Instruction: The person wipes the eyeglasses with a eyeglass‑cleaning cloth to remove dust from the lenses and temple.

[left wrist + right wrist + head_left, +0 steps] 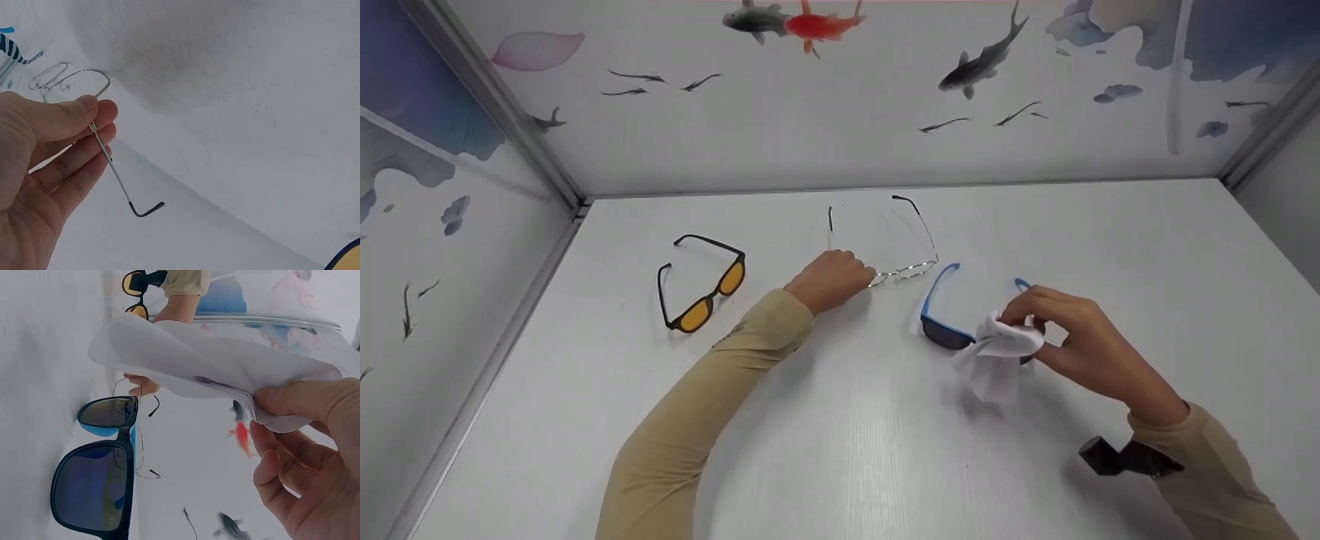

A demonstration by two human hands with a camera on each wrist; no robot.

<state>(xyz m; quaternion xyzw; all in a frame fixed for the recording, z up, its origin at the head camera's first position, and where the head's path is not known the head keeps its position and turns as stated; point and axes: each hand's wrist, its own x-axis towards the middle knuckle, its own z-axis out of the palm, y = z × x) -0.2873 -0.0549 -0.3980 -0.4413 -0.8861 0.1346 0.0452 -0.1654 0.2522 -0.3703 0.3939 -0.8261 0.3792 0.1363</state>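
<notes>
My left hand (pixel 834 280) pinches the clear glasses with a thin silver frame (pixel 915 270) near one hinge, between thumb and fingers. In the left wrist view, the held temple (pixel 115 169) with its dark tip slants down past the fingers. A white cloth (pixel 997 341) hangs from my right hand (pixel 1072 337), pinched between thumb and fingers. Just behind and below the cloth lie the blue sunglasses (pixel 943 334) with dark lenses, partly hidden by it in the head view. The right wrist view shows the sunglasses' lenses (pixel 90 486) apart from the cloth.
Black-framed glasses with orange lenses (pixel 695 313) lie unfolded at the left of the white table (pixel 870 450). Upright panels painted with fish (pixel 825 112) close off the back and the left side. A small black device (pixel 1132 457) is on the right wrist.
</notes>
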